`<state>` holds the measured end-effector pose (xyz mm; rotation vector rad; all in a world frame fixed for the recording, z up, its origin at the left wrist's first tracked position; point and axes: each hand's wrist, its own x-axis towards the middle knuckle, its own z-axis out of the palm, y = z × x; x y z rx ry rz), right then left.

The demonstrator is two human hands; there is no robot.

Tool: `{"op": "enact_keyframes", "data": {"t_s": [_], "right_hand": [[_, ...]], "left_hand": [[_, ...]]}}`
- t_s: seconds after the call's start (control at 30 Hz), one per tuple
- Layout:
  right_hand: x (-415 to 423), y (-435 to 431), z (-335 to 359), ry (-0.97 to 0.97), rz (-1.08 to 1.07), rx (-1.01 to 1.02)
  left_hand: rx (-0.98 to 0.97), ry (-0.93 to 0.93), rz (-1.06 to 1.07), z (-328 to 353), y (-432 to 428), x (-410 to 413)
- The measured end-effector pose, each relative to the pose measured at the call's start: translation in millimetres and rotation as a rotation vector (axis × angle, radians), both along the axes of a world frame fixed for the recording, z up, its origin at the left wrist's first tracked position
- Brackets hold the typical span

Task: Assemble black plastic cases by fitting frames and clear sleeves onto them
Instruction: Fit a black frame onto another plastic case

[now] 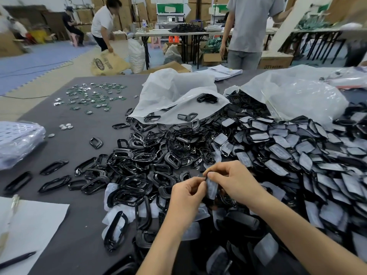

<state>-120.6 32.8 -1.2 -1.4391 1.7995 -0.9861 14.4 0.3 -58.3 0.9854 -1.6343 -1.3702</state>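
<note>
Both hands, left hand [187, 192] and right hand [228, 181], pinch one sleeved case [211, 188]; square the sleeve's edges before seating.

The count: ones, twos and uncountable heaps
Left hand [186, 193] and right hand [230, 181] share one sleeved case [211, 187]; black frames [139, 155] run to dozens, piled sleeved cases [297, 155] likewise, too many to tally. Two white plastic bags [170, 90], one pen [17, 259], dozens of green circuit boards [89, 96], at least three people [252, 24] behind.
</note>
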Motion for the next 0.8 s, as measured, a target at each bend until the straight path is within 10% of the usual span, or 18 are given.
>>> {"op": "enact_keyframes", "data": {"t_s": [0.33,0.8], "right_hand": [[-8.0,4.1,-4.3,-0.516,-0.054,0.120],[-14.3,13.1,-6.5,-0.519,-0.028,0.023]], "left_hand": [[-0.163,-0.103,0.172,-1.0,-1.4,0.4],[-0.374,-0.047,0.072,-0.3,2.9,5.3]]}}
